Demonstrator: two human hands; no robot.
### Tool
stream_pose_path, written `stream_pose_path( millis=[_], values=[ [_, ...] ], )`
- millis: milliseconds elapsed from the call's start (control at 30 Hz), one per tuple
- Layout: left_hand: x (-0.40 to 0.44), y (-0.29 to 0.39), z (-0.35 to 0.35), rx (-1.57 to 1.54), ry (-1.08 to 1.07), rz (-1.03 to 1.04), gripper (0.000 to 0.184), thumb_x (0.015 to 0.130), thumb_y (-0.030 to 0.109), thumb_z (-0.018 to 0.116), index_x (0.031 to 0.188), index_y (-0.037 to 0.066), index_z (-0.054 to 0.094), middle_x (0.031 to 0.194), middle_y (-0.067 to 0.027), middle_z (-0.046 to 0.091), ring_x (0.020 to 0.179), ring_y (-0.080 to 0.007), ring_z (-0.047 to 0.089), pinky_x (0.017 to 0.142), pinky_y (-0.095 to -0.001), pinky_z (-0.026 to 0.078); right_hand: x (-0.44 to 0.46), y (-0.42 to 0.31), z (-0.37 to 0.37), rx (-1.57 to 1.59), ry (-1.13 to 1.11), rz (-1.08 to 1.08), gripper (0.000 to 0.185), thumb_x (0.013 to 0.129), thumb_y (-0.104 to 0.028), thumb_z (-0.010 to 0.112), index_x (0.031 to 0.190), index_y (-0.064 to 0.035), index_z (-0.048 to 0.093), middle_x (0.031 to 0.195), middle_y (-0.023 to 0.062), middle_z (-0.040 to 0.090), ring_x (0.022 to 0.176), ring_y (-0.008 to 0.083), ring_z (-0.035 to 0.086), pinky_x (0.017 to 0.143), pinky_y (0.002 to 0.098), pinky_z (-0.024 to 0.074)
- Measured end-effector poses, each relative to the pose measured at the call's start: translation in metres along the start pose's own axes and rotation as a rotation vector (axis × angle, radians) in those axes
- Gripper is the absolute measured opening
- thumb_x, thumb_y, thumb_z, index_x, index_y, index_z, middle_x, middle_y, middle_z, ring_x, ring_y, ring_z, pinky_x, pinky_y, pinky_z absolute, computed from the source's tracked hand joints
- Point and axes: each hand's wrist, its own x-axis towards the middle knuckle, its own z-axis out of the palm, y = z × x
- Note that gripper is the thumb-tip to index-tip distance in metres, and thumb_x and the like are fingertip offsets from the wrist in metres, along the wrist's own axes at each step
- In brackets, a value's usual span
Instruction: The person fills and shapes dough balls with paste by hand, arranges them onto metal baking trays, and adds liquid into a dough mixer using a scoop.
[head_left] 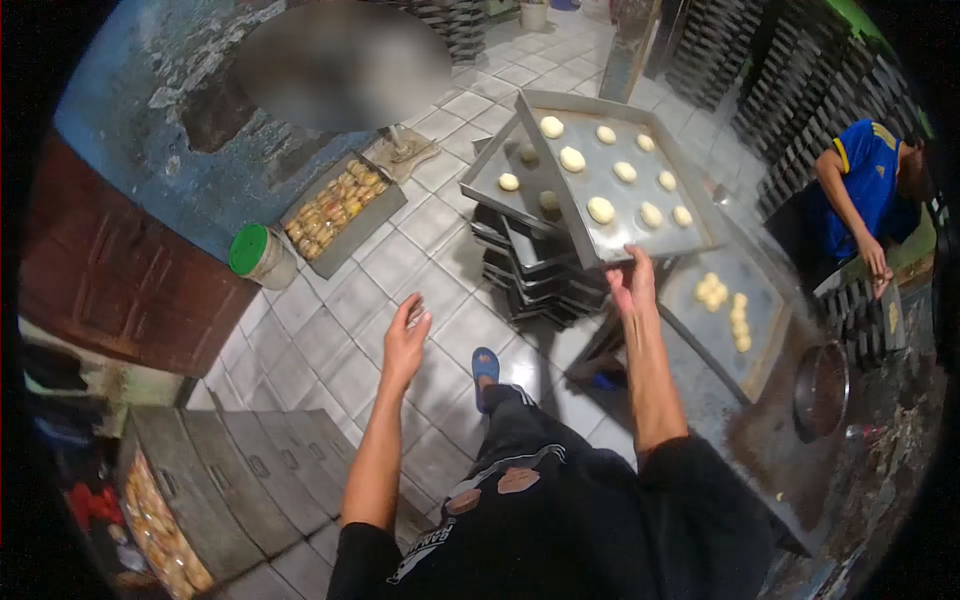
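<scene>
In the head view, the right hand (632,285) grasps the near edge of a shallow, rectangular grey metal tray (622,240), its fingers closed at the rim. The left hand (404,348) is off to the side over the tiled floor (385,275), its fingers loosely bent and released, touching nothing; the tray is the thing nearest to it in use.

The tray is at the top of a stack of dark metal trays (530,265), askew over a lower grey tray (485,165) that also carries dough. Whether it rests fully on the stack or is partly held up by the hand, I cannot tell.

As for progress, the laying out on the held tray looks finished: nine pale round dough balls (600,210) sit apart in rows. The tray's placing looks incomplete, since it is not squared with those below. On the counter (700,345) to the right, another flat metal tray (765,345) holds bunched dough pieces (711,291), touching one another in a cluster and a line; these look not yet spaced out. Beyond the counter, a person in a blue shirt (870,185) has their hands near a separate work surface.
</scene>
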Motion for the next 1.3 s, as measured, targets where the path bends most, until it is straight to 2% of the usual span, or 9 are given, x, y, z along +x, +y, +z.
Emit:
stream_pose_path(
  millis=[233,333,433,700,833,933,1167,1200,1300],
  values=[
    [0.146,-0.013,-0.051,-0.004,-0.134,-0.141,0.051,0.099,0.021,0.060,0.144,0.001,0.046,0.141,-0.0167,0.055,0.131,-0.0238,0.053,0.106,-0.0341,0.043,0.076,0.105,0.064,-0.342,0.214,-0.028,0.031,0.092,-0.023,0.063,0.112,-0.0002,0.062,0.096,0.0111,0.067,0.088,0.0247,0.069,0.070,0.0375,0.0569],
    [0.198,-0.041,-0.072,-0.021,-0.216,-0.257,0.051,0.101,0.022,0.058,0.145,0.000,0.045,0.138,-0.0158,0.057,0.127,-0.0223,0.054,0.105,-0.0333,0.043,0.082,0.093,0.054,-1.608,0.262,-0.118,0.054,0.102,-0.050,0.048,0.105,0.0007,0.066,0.078,0.0086,0.068,0.068,0.0173,0.068,0.063,0.0305,0.0536],
    [0.265,-0.047,-0.069,0.017,-0.323,-0.282,0.054,0.102,0.029,0.057,0.146,0.001,0.044,0.138,-0.0151,0.057,0.126,-0.0226,0.054,0.101,-0.0330,0.044,0.066,0.099,0.021,-0.888,0.379,-0.157,0.054,0.104,-0.048,0.045,0.103,0.0021,0.067,0.079,0.0108,0.069,0.070,0.0184,0.069,0.066,0.0320,0.0539],
    [0.485,-0.048,0.075,-0.073,-0.740,-0.438,0.095,0.095,0.047,0.061,0.161,0.014,0.001,0.164,-0.0152,0.020,0.150,-0.0362,0.018,0.110,-0.0533,0.034,0.089,0.228,0.018,-0.589,0.620,0.030,0.086,0.095,-0.042,0.065,0.150,0.0108,0.026,0.136,0.0218,0.055,0.125,0.0285,0.054,0.107,0.0371,0.0405],
    [0.513,-0.089,0.144,-0.257,-1.049,-0.685,0.048,0.093,0.033,0.061,0.135,0.012,0.050,0.134,-0.0083,0.056,0.118,-0.0275,0.057,0.098,-0.0508,0.048,0.106,0.253,0.025,-0.221,0.739,-0.076,0.059,0.094,-0.030,0.067,0.132,0.0104,0.048,0.117,0.0157,0.061,0.102,0.0230,0.063,0.080,0.0329,0.0580],
    [0.493,-0.097,0.160,-0.460,-0.917,-0.785,0.047,0.096,0.036,0.054,0.132,0.007,0.051,0.127,-0.0106,0.059,0.117,-0.0289,0.057,0.098,-0.0465,0.048,0.110,0.249,0.025,-0.261,0.867,-0.165,0.027,0.088,-0.010,0.061,0.106,0.0095,0.061,0.092,0.0128,0.064,0.072,0.0214,0.066,0.058,0.0303,0.0605],
    [0.427,-0.112,0.186,-0.600,-0.806,-0.867,0.049,0.093,0.033,0.052,0.134,0.005,0.049,0.130,-0.0123,0.058,0.116,-0.0307,0.058,0.102,-0.0433,0.044,0.114,0.259,0.008,-0.150,0.991,-0.191,0.031,0.097,-0.017,0.052,0.115,0.0068,0.061,0.101,0.0165,0.070,0.073,0.0237,0.071,0.065,0.0305,0.0612],
    [0.430,-0.123,0.186,-0.612,-0.808,-0.897,0.050,0.092,0.033,0.052,0.134,0.007,0.049,0.131,-0.0117,0.058,0.116,-0.0307,0.058,0.102,-0.0424,0.044,0.107,0.259,-0.003,-0.257,0.820,-0.083,0.053,0.100,-0.044,0.053,0.139,-0.0083,0.050,0.119,0.0102,0.065,0.095,0.0211,0.067,0.077,0.0374,0.0587],
    [0.441,-0.147,0.178,-0.514,-0.857,-0.977,0.049,0.091,0.033,0.053,0.132,0.006,0.050,0.129,-0.0109,0.060,0.112,-0.0298,0.060,0.099,-0.0408,0.045,0.079,0.269,-0.025,-0.645,0.910,0.114,0.057,0.101,-0.049,0.048,0.140,-0.0069,0.049,0.131,0.0093,0.058,0.113,0.0221,0.059,0.085,0.0431,0.0543]
  ],
)
